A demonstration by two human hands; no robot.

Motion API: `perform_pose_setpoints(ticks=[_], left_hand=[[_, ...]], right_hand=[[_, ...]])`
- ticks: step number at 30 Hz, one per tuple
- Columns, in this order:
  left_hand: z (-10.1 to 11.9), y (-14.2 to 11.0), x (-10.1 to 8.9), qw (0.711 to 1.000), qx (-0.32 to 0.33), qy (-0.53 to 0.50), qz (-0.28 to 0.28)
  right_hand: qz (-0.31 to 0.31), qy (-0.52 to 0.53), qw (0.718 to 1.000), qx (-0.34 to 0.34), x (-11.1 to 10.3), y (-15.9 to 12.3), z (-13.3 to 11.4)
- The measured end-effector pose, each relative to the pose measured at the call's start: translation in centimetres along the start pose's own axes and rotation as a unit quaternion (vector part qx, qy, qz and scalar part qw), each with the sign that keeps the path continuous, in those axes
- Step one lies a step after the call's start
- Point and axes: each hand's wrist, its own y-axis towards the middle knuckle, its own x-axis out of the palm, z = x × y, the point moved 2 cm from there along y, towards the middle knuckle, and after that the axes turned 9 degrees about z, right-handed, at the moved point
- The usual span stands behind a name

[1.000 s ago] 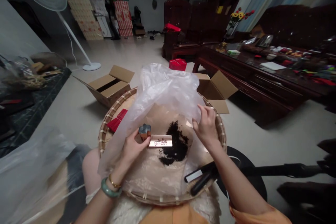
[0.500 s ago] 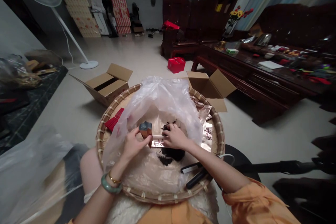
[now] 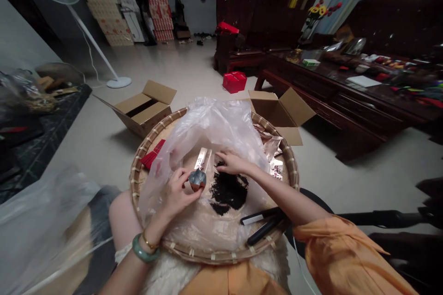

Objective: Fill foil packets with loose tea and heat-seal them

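My left hand (image 3: 178,192) grips a small foil sachet (image 3: 197,179) with a shiny bluish end and an orange-tinted lower edge. A printed foil strip (image 3: 202,159) rises from it. Both lie inside a clear plastic bag (image 3: 207,122) on a round woven bamboo tray (image 3: 292,166). My right hand (image 3: 232,162) is also inside the bag, its fingers loosely spread just above a heap of loose dark tea leaves (image 3: 228,192). The fingertips are close to the leaves, but contact is hidden.
A black hair straightener (image 3: 263,223) and its cord lie at the tray's lower right. Red packets (image 3: 151,156) and foil pieces (image 3: 275,154) lie on the tray. Open cardboard boxes (image 3: 145,108) stand beyond it, beside a red box (image 3: 234,82) and a dark wooden table (image 3: 332,78).
The printed foil strip has swung from lying sideways to pointing away from me. My right hand has let go of it and moved forward above the leaves, which now show more fully.
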Motion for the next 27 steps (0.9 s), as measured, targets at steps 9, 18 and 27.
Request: perform_pose_setpoints(ticks=[9, 18, 27], left_hand=[[-0.5, -0.2, 1.1, 0.998, -0.006, -0.041, -0.048], [-0.2, -0.2, 1.1, 0.997, -0.016, -0.055, -0.059], [-0.5, 0.0, 1.3, 0.996, -0.019, -0.059, -0.065]], right_hand=[[-0.122, -0.094, 0.981, -0.118, 0.9, -8.2, 0.4], [-0.089, -0.107, 0.99, 0.009, 3.5, -8.7, 0.1], [-0.091, -0.077, 0.989, -0.085, 4.4, -7.3, -1.7]])
